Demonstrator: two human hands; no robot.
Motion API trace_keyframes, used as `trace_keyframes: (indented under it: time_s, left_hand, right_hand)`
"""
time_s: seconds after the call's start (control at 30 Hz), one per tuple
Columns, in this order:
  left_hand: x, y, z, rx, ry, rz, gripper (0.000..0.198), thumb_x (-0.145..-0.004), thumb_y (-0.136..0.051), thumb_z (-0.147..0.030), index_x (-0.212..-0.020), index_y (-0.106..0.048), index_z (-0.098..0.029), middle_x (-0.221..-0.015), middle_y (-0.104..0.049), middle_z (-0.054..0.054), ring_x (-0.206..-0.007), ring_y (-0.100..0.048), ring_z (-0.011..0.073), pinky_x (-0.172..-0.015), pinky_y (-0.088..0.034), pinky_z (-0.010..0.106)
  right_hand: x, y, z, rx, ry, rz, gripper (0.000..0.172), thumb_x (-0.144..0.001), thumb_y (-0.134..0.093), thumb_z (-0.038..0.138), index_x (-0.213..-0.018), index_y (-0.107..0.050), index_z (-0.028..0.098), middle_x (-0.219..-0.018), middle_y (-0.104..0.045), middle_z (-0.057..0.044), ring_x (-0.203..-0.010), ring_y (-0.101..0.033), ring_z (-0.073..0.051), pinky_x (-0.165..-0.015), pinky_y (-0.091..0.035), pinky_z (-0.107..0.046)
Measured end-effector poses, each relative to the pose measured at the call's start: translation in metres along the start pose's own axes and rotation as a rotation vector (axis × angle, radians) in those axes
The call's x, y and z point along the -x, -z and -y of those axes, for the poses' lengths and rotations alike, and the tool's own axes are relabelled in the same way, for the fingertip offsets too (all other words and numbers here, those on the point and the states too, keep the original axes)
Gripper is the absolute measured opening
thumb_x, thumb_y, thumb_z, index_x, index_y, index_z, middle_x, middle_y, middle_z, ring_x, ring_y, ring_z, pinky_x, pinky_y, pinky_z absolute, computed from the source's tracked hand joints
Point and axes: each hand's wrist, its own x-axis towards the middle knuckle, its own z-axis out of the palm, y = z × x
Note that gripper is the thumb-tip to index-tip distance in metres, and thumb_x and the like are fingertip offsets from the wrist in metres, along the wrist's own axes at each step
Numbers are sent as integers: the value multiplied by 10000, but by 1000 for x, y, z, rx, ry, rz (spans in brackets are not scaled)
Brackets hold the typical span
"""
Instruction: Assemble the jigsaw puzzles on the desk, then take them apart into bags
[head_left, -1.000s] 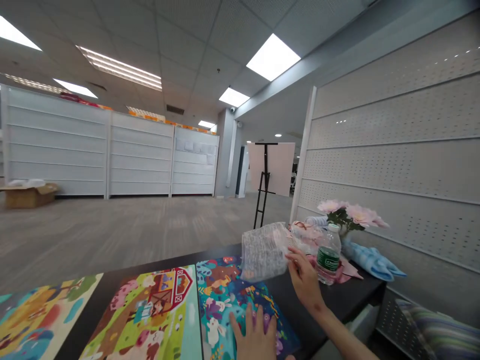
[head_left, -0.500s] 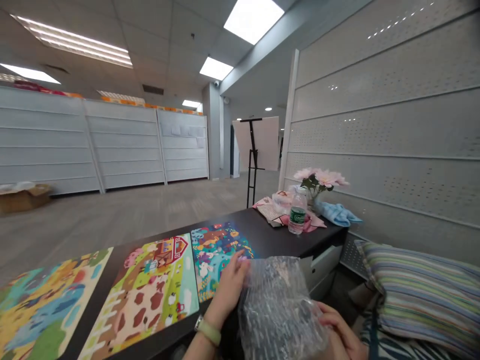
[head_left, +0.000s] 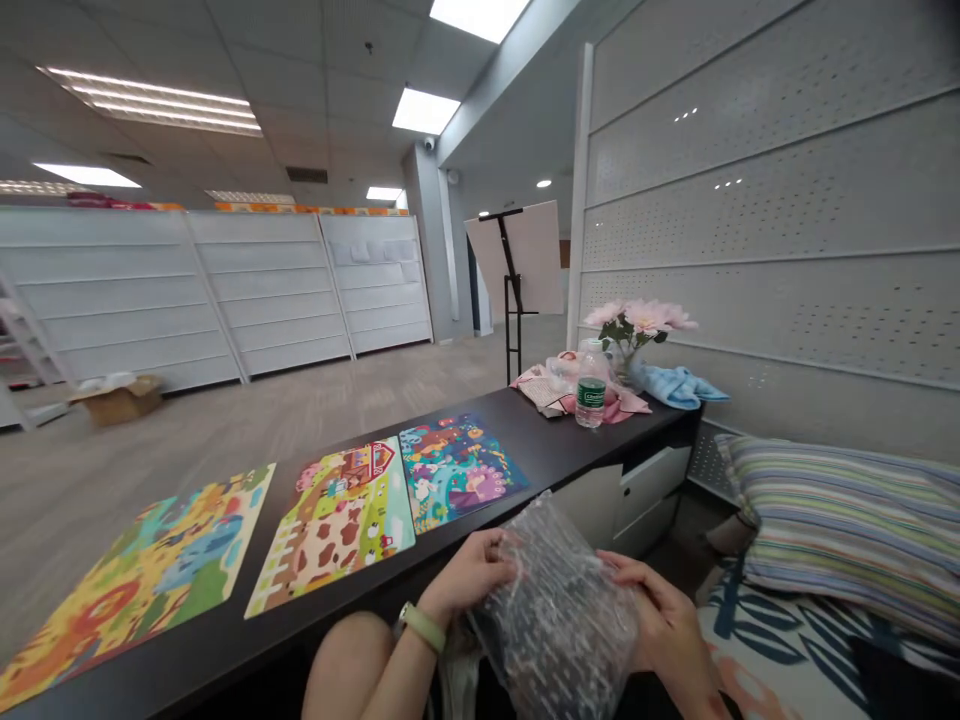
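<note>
A clear bubble wrap bag (head_left: 562,610) is held over my lap, crinkled and see-through; whether anything is inside I cannot make out. My left hand (head_left: 476,572), with a pale green band on the wrist, pinches its left edge. On the other side, my right hand (head_left: 652,615) grips the right edge between thumb and fingers. Beyond the bag, three colourful picture boards lie in a row on the dark table (head_left: 555,470): a blue night-scene board (head_left: 457,475), a farm board with a cow (head_left: 345,525), and a yellow animal board (head_left: 165,570).
At the table's far end stand a water bottle (head_left: 590,385), pink flowers (head_left: 645,318) in a vase and a blue cloth (head_left: 679,384). A striped cushion (head_left: 847,530) lies to my right. Further back are an easel (head_left: 517,270) and a cardboard box (head_left: 120,398).
My left hand has come back from over the night-scene board to the bag's left edge. The bag sits lower and tilts differently. The view has shifted, showing more of the table.
</note>
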Motion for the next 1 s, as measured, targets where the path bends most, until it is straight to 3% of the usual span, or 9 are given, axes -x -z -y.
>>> trace_keyframes:
  time_s: [0.1,0.23,0.33,0.4,0.47,0.57,0.7,0.87,1.0]
  left_hand:
    - [-3,-4,1,-92,-165,-67,330,-700,-730,-255,-988,-682,-101,-714,-693,22,-604,-576,123,-612,-410,235]
    - [-7,-6,0,-79,-238,-198,222,-712,-755,-310,-757,-654,-117,-626,-634,2,-570,-555,116,-561,-396,216]
    - [-11,-6,2,-20,-236,-268,289,-761,-710,-408,-772,-590,-145,-619,-574,-31,-523,-517,94,-503,-386,198]
    - [-13,-7,4,12,-231,-303,312,-774,-691,-441,-793,-557,-160,-608,-524,-56,-481,-479,77,-473,-385,189]
    - [-13,-9,6,31,-221,-316,329,-775,-694,-455,-803,-546,-163,-611,-502,-63,-458,-461,67,-442,-381,181]
    - [-8,-13,6,51,-206,-298,394,-785,-684,-515,-893,-572,-153,-695,-542,-31,-498,-506,83,-423,-401,179]
    - [7,-21,3,49,-255,-245,579,-800,-636,-608,-1165,-505,-179,-925,-561,24,-687,-569,127,-496,-466,201]
    - [32,-48,-8,-489,-354,-297,685,-621,-854,-473,-1117,-471,-194,-902,-561,-10,-702,-527,127,-606,-436,232]
    - [43,-63,-25,-985,-386,-327,328,-778,-722,-424,-909,-518,-202,-824,-591,-6,-732,-565,167,-630,-412,262]
  right_hand:
    - [-1,6,-2,201,108,-85,302,-822,-457,263,-942,-733,247,-1252,-666,-87,-1157,-618,-286,-1029,-465,-486]
    - [6,1,12,367,302,-232,301,-877,-448,251,-1053,-691,228,-1247,-618,-108,-1174,-566,-292,-1010,-453,-519]
    - [20,-16,28,411,443,-101,260,-890,-544,315,-1107,-664,237,-1255,-611,-109,-1174,-559,-304,-992,-465,-520]
    - [31,-31,32,451,528,59,370,-840,-648,384,-1187,-643,255,-1301,-602,-103,-1207,-545,-327,-992,-473,-523]
    - [40,-44,29,449,558,128,390,-831,-672,405,-1194,-649,266,-1271,-635,-93,-1180,-575,-322,-968,-502,-501]
    - [45,-54,22,343,431,61,215,-928,-550,377,-1005,-701,245,-1017,-727,-74,-958,-681,-253,-841,-565,-390]
    - [39,-53,26,243,125,49,336,-930,-526,492,-865,-700,211,-786,-736,-55,-671,-693,-201,-625,-562,-272]
    - [41,-50,41,111,-4,148,415,-906,-524,564,-844,-706,196,-740,-739,-65,-634,-698,-202,-578,-549,-231]
    - [51,-49,47,34,24,263,391,-908,-529,534,-845,-704,191,-734,-728,-76,-631,-687,-206,-579,-548,-235]
